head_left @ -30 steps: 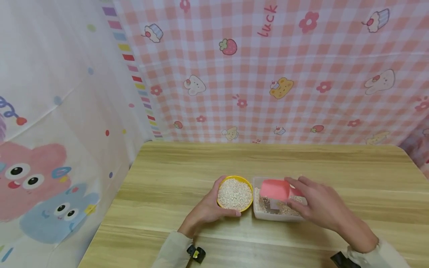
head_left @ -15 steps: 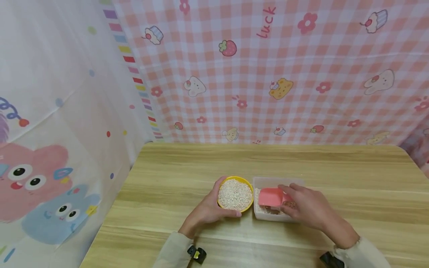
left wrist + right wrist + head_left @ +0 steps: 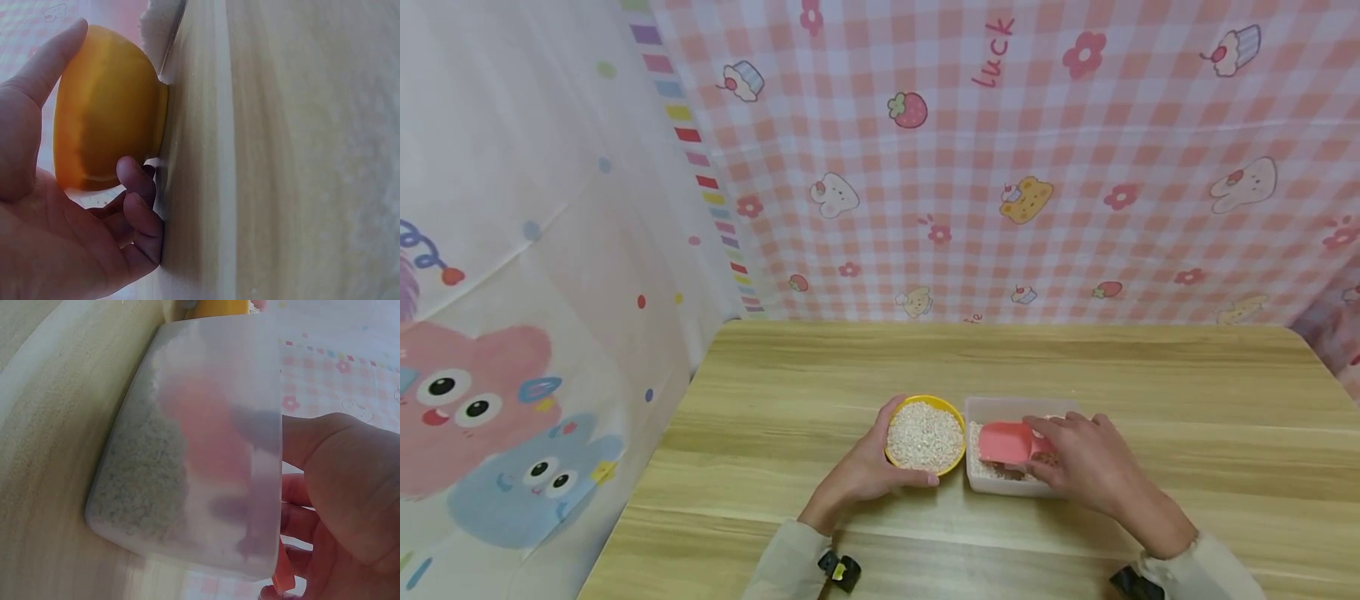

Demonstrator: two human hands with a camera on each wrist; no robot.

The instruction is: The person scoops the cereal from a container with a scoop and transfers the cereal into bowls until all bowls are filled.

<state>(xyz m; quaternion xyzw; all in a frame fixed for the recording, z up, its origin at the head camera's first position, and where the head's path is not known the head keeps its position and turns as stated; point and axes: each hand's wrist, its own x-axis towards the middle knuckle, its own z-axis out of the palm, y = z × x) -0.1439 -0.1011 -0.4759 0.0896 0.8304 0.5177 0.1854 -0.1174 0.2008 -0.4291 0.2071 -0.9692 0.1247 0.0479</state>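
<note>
My left hand (image 3: 868,467) grips a yellow bowl (image 3: 109,112) from its left side, thumb and fingers spread around the wall. Pale, oat-like grain (image 3: 925,436) fills the bowl nearly to the rim. Just to the right, almost touching, stands a translucent plastic box (image 3: 1000,486) with more of the grain. Inside it is a pink scoop (image 3: 1004,442), its handle held by my right hand (image 3: 1093,462). Through the box wall in the right wrist view, the scoop shows as a pink blur above the grain (image 3: 140,469). My right fingers partly cover the handle.
Bowl and box stand on a wood-grain table (image 3: 820,358), towards its front. A pink checked cloth (image 3: 970,167) hangs behind the table's back edge. On the left hangs a white cloth (image 3: 550,275) with cartoon prints.
My right hand has moved left and down, lowering the pink scoop into the box. Over the last half second it has barely shifted. My left hand and the bowl stay in place.
</note>
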